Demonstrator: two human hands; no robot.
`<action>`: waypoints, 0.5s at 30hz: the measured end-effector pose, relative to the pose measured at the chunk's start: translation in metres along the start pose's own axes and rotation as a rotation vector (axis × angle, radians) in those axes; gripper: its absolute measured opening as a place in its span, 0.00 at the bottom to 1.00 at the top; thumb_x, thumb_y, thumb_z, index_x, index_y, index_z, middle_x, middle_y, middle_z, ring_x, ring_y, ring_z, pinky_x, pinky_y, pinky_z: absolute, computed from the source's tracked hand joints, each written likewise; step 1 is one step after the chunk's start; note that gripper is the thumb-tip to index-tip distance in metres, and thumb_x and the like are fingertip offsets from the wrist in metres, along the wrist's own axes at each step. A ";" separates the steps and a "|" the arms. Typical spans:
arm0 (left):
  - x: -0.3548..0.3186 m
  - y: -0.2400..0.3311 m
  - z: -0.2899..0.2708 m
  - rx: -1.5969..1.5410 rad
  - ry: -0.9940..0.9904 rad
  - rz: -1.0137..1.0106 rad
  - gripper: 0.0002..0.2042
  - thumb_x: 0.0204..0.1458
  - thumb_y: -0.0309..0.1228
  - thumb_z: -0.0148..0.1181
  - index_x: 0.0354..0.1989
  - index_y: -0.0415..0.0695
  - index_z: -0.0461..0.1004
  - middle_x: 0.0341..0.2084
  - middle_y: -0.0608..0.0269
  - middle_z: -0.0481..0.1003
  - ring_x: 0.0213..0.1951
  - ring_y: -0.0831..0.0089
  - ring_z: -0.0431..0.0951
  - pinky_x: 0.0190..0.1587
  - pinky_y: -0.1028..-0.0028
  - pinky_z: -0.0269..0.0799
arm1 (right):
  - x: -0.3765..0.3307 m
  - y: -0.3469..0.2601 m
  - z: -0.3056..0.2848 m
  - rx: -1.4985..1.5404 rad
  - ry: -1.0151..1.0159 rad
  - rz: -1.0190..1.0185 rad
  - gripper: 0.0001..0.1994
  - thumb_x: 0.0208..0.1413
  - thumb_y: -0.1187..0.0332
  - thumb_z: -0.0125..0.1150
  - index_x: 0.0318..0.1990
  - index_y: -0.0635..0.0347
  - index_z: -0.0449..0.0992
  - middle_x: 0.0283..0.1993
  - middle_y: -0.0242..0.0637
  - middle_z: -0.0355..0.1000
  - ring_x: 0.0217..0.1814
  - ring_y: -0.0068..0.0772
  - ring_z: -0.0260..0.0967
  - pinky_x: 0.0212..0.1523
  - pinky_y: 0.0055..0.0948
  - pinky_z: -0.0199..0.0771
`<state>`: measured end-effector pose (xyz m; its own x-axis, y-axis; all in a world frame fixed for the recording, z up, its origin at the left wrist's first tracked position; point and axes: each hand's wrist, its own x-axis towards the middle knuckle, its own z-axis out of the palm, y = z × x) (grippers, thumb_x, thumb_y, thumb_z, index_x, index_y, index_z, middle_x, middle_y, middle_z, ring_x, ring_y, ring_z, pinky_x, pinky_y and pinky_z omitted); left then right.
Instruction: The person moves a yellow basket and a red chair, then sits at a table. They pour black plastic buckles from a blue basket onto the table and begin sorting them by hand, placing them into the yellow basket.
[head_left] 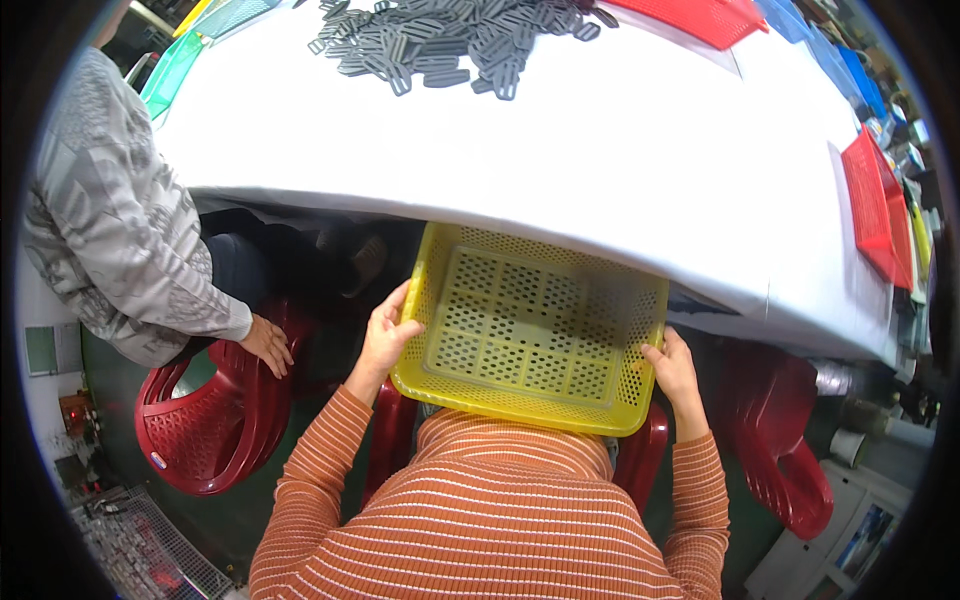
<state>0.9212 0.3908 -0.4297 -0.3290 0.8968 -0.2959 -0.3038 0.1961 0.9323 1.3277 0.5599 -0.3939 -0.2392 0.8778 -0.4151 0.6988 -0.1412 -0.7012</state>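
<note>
A yellow plastic basket (530, 412) with a perforated floor rests over my lap, just below the table's front edge. Nothing lies inside it. My left hand (384, 335) grips its left rim, thumb on top of the edge. On the opposite side, my right hand (675, 368) holds the right rim the same way, with the fingers partly hidden behind the wall. Beyond the basket, a heap of dark grey slotted plastic buckles (440, 45) is spread at the far middle of the white-covered table (480, 150).
Red baskets stand at the far right (700, 18) and right edge (880, 210) of the table; a green basket (172, 75) is at the far left. A person in a grey patterned sweater (130, 210) stands left, one hand on a dark red chair (215, 420). Another red chair (775, 440) is right.
</note>
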 end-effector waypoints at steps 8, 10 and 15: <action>0.005 0.087 0.023 1.004 0.256 0.575 0.17 0.56 0.23 0.56 0.55 0.38 0.72 0.40 0.45 0.79 0.43 0.52 0.81 0.48 0.66 0.75 | -0.007 -0.071 -0.041 -0.887 -0.222 -0.064 0.17 0.53 0.61 0.66 0.44 0.66 0.78 0.36 0.52 0.79 0.38 0.48 0.80 0.43 0.43 0.78; 0.036 0.136 0.023 0.957 0.360 0.810 0.11 0.57 0.21 0.54 0.48 0.38 0.76 0.40 0.47 0.79 0.43 0.53 0.81 0.47 0.67 0.75 | -0.012 -0.128 -0.068 -0.639 -0.357 -0.143 0.16 0.54 0.60 0.66 0.44 0.63 0.80 0.35 0.48 0.80 0.38 0.44 0.81 0.42 0.39 0.79; 0.212 0.185 -0.065 0.799 0.678 0.665 0.21 0.63 0.39 0.50 0.57 0.35 0.71 0.53 0.43 0.75 0.58 0.51 0.73 0.62 0.59 0.63 | 0.090 -0.206 -0.020 -0.122 -0.080 -0.740 0.13 0.56 0.70 0.62 0.48 0.63 0.78 0.40 0.46 0.80 0.37 0.36 0.78 0.44 0.29 0.75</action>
<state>0.7368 0.5910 -0.3332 -0.6785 0.5756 0.4564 0.6504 0.1820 0.7374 1.1755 0.6773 -0.2751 -0.7202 0.6873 0.0949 0.4054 0.5278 -0.7464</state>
